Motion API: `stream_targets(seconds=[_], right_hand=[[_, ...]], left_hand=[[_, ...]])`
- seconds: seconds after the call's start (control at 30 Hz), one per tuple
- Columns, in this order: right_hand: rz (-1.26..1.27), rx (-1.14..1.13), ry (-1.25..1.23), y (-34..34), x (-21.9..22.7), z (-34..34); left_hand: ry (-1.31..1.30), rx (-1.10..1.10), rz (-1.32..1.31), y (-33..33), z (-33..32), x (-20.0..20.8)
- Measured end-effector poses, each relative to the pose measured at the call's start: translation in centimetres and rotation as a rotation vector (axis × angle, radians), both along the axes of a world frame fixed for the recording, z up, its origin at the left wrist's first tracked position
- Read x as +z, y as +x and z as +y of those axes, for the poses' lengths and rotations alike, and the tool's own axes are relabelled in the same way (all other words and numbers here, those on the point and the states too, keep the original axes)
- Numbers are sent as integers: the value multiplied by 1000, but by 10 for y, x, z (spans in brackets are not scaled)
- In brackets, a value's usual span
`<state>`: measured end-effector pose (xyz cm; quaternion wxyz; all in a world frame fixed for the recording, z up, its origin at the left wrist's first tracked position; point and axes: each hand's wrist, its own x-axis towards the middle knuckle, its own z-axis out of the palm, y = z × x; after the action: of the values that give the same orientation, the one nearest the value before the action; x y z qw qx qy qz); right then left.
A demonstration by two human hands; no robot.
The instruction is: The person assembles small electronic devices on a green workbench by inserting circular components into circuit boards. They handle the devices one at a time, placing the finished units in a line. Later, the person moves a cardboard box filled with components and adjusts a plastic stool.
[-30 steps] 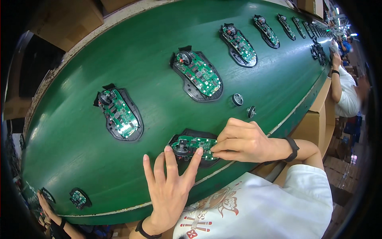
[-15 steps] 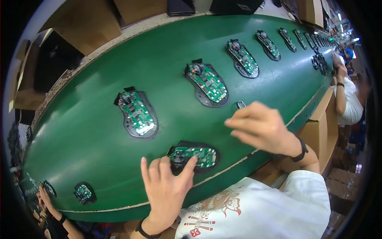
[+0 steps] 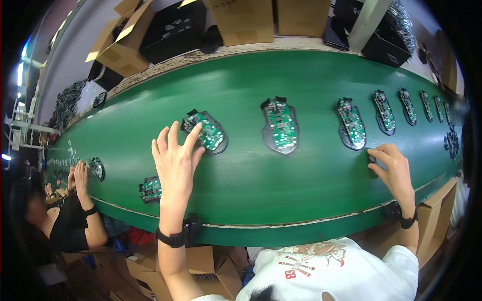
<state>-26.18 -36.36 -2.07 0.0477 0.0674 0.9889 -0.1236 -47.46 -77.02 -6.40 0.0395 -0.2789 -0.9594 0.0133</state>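
My left hand [image 3: 173, 160] reaches over the green surface, its thumb and forefinger on a computer mouse base with a green circuit board [image 3: 211, 138]. The other fingers of that hand point up, apart. Behind my left forearm, a second such mouse base [image 3: 149, 190] near the front edge is partly hidden. Further right, my right hand [image 3: 395, 170] pinches a small dark round part [image 3: 372, 159] between thumb and forefinger, low over the surface; its exact kind is unclear. Just beyond it lies another mouse base [image 3: 352, 128], and one more [image 3: 282, 128] sits between my hands.
Several more mouse bases [image 3: 384, 114] run in a row to the right, by a dark heap of parts [image 3: 451, 143]. Cardboard boxes [image 3: 246, 25] and a black box [image 3: 173, 32] line the far side. At left, a co-worker's hands [image 3: 79, 176] are near another mouse base [image 3: 98, 168].
The view has swung left. My left hand has left the mouse base near the front edge and moved to one farther in. My right hand, empty before, now pinches the small round part.
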Motion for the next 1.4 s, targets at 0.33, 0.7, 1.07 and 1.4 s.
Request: stream_targets(seconds=[0.33,0.7,1.07,1.4], right_hand=[[-86,-187,-406,-22,14,-11],[-11,224,-600,-63,8,-74],[162,265,-512,-66,-21,-117],[267,383,-175,-70,-31,-136]], left_hand=[[-99,529,-363,78,-89,21],[162,-320,-561,110,63,24],[321,-380,-527,125,75,8],[322,-346,-435,130,79,-3]])
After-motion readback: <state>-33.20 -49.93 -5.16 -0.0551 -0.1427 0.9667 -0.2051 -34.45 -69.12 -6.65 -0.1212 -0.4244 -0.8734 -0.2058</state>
